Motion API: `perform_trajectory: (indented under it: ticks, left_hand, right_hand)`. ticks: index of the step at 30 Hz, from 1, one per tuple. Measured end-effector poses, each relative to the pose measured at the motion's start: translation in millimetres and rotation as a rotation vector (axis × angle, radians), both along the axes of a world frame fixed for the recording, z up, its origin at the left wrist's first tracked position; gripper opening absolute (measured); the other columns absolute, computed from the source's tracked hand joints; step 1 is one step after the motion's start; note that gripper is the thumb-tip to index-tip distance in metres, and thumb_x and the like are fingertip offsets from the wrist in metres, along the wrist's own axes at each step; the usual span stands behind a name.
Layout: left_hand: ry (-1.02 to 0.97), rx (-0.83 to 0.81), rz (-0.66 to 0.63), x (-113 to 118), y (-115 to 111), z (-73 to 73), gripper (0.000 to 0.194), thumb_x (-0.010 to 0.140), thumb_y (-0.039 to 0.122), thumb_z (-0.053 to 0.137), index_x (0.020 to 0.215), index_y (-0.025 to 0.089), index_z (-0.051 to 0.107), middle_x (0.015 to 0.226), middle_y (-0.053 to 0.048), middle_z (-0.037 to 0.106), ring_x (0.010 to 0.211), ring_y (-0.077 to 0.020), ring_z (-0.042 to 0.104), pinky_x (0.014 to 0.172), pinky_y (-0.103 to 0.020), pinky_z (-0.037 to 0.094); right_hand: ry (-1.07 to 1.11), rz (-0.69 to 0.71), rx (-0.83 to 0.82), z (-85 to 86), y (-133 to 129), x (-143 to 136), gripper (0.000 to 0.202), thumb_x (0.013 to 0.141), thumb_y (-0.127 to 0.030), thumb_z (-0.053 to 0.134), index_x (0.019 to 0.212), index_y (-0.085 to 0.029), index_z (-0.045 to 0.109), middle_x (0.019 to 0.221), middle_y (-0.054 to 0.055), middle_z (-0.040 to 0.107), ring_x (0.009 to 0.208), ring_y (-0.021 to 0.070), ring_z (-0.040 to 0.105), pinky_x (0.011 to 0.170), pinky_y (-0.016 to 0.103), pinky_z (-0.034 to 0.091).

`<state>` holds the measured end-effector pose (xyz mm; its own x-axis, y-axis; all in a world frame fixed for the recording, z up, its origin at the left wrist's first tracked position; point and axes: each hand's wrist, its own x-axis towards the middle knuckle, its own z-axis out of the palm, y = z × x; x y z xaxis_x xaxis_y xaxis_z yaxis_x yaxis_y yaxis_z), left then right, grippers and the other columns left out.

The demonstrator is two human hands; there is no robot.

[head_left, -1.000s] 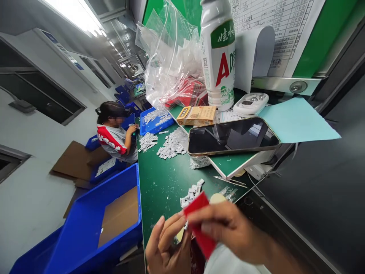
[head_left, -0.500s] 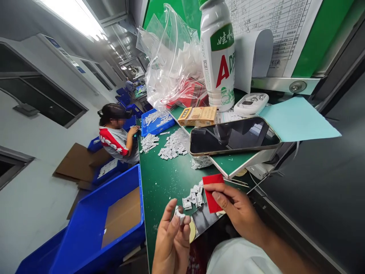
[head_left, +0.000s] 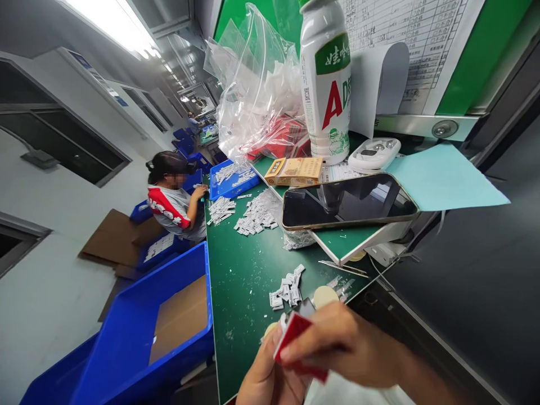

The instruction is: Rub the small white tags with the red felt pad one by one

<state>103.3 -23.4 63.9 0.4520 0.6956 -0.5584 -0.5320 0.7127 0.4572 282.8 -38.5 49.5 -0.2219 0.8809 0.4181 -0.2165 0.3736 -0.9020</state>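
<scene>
My right hand (head_left: 343, 334) pinches a flat red piece (head_left: 294, 333), stiff like a card or pad; motion smears it a little. Close beneath it, my left hand (head_left: 268, 371) has its fingers closed round a small white plastic part (head_left: 283, 320), of which only a bit shows past the red piece. Both hands meet at the front edge of the green table (head_left: 240, 270), the red piece lying against or just over the white part. Beyond them sits a small pile of white plastic parts (head_left: 289, 291).
Larger heaps of white parts (head_left: 255, 216) lie farther back, near a blue tray (head_left: 234, 188). A phone (head_left: 348, 202) rests on a raised shelf by a bottle (head_left: 327, 84). Left stands a big blue bin (head_left: 126, 332); a co-worker (head_left: 172, 197) sits beyond.
The red piece has come down and left from above the table to the white part in my left hand. My left hand has lowered and moved slightly right, so the hands now meet.
</scene>
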Motion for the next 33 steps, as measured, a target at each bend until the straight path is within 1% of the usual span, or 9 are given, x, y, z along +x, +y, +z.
perform_trajectory:
  ticks: [3,7,10,13,17,20,24,27,33]
  left_hand:
    - [0.031,0.119,0.061,2.4,1.7,-2.2,0.028,0.065,0.025,0.095,0.083,0.016,0.076,0.083,-0.004,0.077,0.064,-0.0073,0.065,0.063,-0.016,0.051]
    - [0.208,0.367,0.154,-5.1,7.0,-14.5,0.037,0.057,0.030,0.098,0.072,0.019,0.066,0.067,0.000,0.073,0.058,-0.0101,0.066,0.059,-0.017,0.052]
    - [0.428,0.556,0.256,-13.9,10.2,-23.8,0.037,0.055,0.025,0.099,0.065,0.017,0.064,0.069,-0.003,0.077,0.062,-0.0151,0.072,0.061,-0.021,0.058]
    - [0.561,0.740,0.337,-16.0,8.5,-27.1,0.031,0.059,0.023,0.096,0.064,0.018,0.066,0.072,-0.005,0.080,0.067,-0.0203,0.077,0.064,-0.027,0.062]
    - [0.652,0.954,0.450,-8.6,2.2,-25.6,0.024,0.063,0.019,0.094,0.066,0.019,0.069,0.074,-0.005,0.081,0.069,-0.0213,0.079,0.068,-0.029,0.065]
    - [0.717,1.089,0.519,-2.9,-0.3,-24.8,0.021,0.066,0.016,0.091,0.070,0.021,0.072,0.076,-0.003,0.082,0.069,-0.0214,0.079,0.068,-0.031,0.066]
    - [0.861,1.319,0.601,2.1,-3.1,-24.2,0.015,0.071,0.022,0.090,0.075,0.025,0.075,0.075,-0.001,0.082,0.071,-0.0241,0.079,0.070,-0.037,0.067]
    - [0.936,1.360,0.634,5.2,-11.0,-21.4,0.011,0.079,0.036,0.084,0.078,0.026,0.078,0.077,-0.004,0.082,0.079,-0.0270,0.080,0.069,-0.038,0.068]
    - [1.078,1.440,0.581,-1.0,-28.6,-15.1,0.007,0.085,0.034,0.078,0.086,0.029,0.082,0.086,-0.006,0.083,0.093,-0.0267,0.079,0.085,-0.039,0.066]
  right_hand:
    - [0.020,-0.299,-0.118,3.9,0.4,-0.9,0.024,0.100,-0.035,0.063,0.116,-0.029,0.081,0.091,0.005,0.082,0.082,0.0182,0.075,0.076,0.027,0.056]
    - [0.073,-0.121,-0.244,1.2,5.7,0.7,0.029,0.096,-0.044,0.067,0.113,-0.026,0.082,0.096,0.006,0.084,0.083,0.0210,0.077,0.076,0.030,0.060]
    - [0.087,-0.485,-0.367,-2.2,9.1,3.1,0.030,0.095,-0.047,0.068,0.113,-0.028,0.082,0.108,0.007,0.083,0.100,0.0249,0.075,0.091,0.036,0.058]
    - [0.045,-0.211,-0.378,-1.9,7.2,2.1,0.035,0.087,-0.050,0.075,0.110,-0.026,0.083,0.100,0.008,0.084,0.091,0.0270,0.078,0.081,0.035,0.062]
    - [-0.004,-0.518,-0.387,4.8,4.0,-3.4,0.030,0.094,-0.043,0.069,0.115,-0.025,0.082,0.109,0.009,0.083,0.100,0.0266,0.076,0.092,0.038,0.059]
    - [0.019,-0.280,-0.369,9.0,5.9,-4.6,0.030,0.091,-0.044,0.072,0.113,-0.025,0.082,0.106,0.009,0.084,0.098,0.0270,0.078,0.086,0.036,0.062]
    - [0.038,-0.411,-0.410,9.1,12.4,-2.9,0.033,0.093,-0.046,0.069,0.113,-0.023,0.082,0.106,0.009,0.083,0.103,0.0282,0.076,0.094,0.040,0.059]
    - [0.071,-0.194,-0.423,9.2,14.3,-3.9,0.035,0.090,-0.047,0.072,0.113,-0.022,0.082,0.106,0.009,0.084,0.100,0.0285,0.077,0.090,0.039,0.060]
    - [0.167,-0.170,-0.447,8.3,20.1,-6.0,0.036,0.086,-0.051,0.075,0.106,-0.022,0.084,0.102,0.009,0.084,0.096,0.0266,0.076,0.088,0.037,0.058]
